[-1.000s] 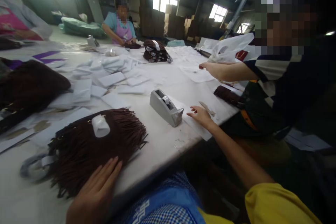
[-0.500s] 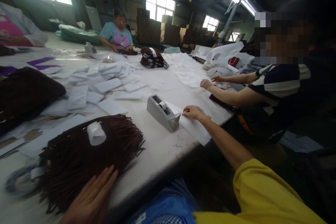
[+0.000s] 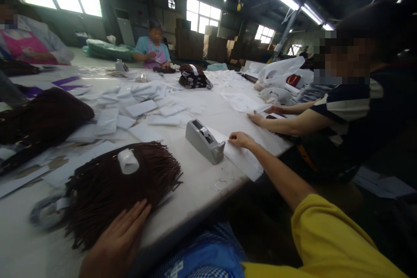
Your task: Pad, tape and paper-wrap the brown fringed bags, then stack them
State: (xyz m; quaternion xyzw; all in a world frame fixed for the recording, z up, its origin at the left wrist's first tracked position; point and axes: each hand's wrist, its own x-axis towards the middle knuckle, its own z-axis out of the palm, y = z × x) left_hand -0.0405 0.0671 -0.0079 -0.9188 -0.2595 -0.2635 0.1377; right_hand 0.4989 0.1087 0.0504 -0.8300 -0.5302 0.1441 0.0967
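Note:
My left hand [image 3: 122,236] lies flat on the near edge of a dark brown fringed bag [image 3: 107,195], its fingers stretched out. White wrapping [image 3: 128,161] covers a part on top of the bag. A wrapped ring-shaped handle [image 3: 48,213] sticks out at the bag's left. To the right stands a grey tape dispenser [image 3: 205,142]. My right hand [image 3: 240,140] is at its cutting end, thumb and fingers pinched together; whatever is between the fingertips is too small to make out. Under that hand lies a white sheet [image 3: 244,160].
White paper packets [image 3: 140,107] are strewn over the table [image 3: 192,195]. Another brown bag [image 3: 48,117] lies at left, and a stack of brown bags [image 3: 193,77] stands farther back. At right, a co-worker's hands [image 3: 260,118] handle items near a plastic bag [image 3: 278,74].
The view has shifted slightly, so most things sit a little farther right. My hands keep their places at the bag and dispenser. The co-worker's hands at right have moved a little.

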